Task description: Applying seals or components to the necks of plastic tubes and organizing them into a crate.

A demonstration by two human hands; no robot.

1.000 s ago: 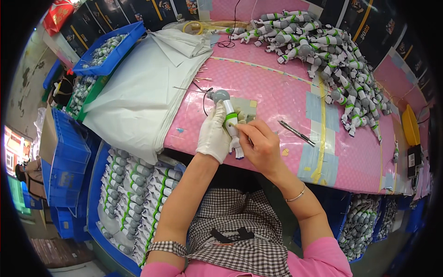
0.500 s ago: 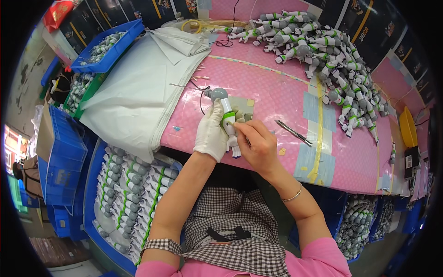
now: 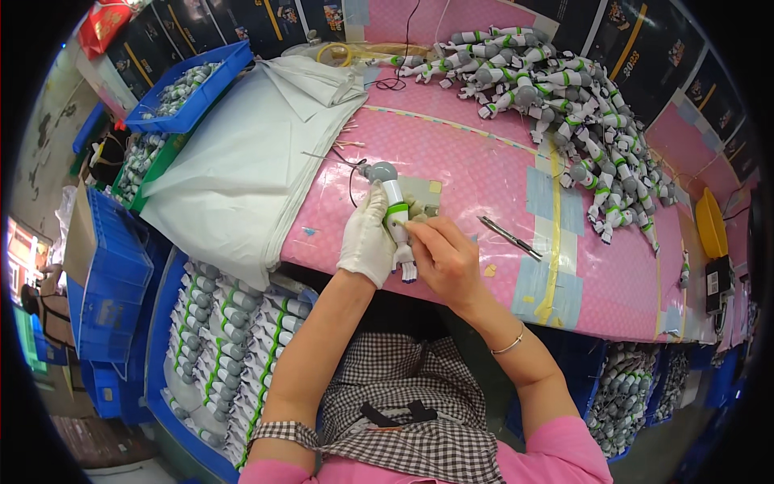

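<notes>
toy arm [image 3: 393, 194] clamped in gloved l. fingers [image 3: 374, 206]; r. fingers [image 3: 430, 239] pinched tog. at its rt. side

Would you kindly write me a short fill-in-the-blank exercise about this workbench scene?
1. The glove on the left hand is ____.
2. Around the toy part in that glove runs a bright ____ band.
3. The bare hand is the ____ one.
4. The table cover is mostly ____.

Missing words: white; green; right; pink.

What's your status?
White-gloved left hand grips green-banded white and grey plastic piece. Bare right hand at its right side. Slim dark metallic tool lies apart, rightward.
</notes>
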